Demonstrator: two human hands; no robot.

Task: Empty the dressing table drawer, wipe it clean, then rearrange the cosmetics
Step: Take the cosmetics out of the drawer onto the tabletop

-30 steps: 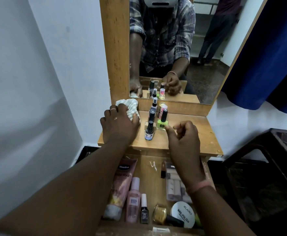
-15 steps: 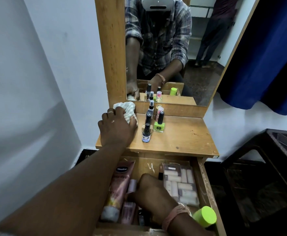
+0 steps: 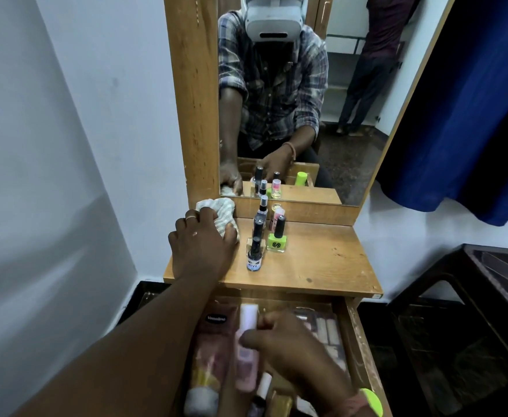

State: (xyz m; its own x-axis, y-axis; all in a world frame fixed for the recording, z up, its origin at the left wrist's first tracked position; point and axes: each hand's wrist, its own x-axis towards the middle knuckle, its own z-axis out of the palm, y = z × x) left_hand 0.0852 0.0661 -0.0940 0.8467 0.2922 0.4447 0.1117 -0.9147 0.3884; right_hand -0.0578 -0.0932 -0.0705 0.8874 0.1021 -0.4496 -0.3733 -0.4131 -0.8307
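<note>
At the left of the frame stands a smooth pale wall [image 3: 66, 145]. Next to it, in the middle of the frame, the left hand [image 3: 200, 246] lies on the wooden table [image 3: 316, 263]; its fingers are curled over a soft, crumpled cloth [image 3: 219, 212] with thin stripes and they grip it against the back left corner of the table top. A ring [image 3: 191, 217] sits on one finger.

Just to the right of the cloth, small bottles stand upright in two short rows that run from the front towards the mirror [image 3: 291, 115]. The nearest is a dark spray bottle [image 3: 254, 257] with a label, and beside it a square lime green nail polish bottle [image 3: 276, 240] with a tall black cap.

Below the table, in the lower middle of the frame, the wooden drawer [image 3: 362, 341] is pulled open. At its left side lies a pink tube [image 3: 213, 350], flat, with its long axis running from front to back. Beside it the right hand [image 3: 291, 347] holds a slim pale pink bottle [image 3: 246, 353] with a white cap, fingers wrapped around its body; the cap points away from the person, toward the table. The bottle is blurred. To the right of this hand, a clear ridged box [image 3: 328, 329] lies in the drawer. A lime green round cap [image 3: 371, 401] shows at the lower right, near the wrist. At the right edge hangs a dark blue curtain [image 3: 472, 115].
</note>
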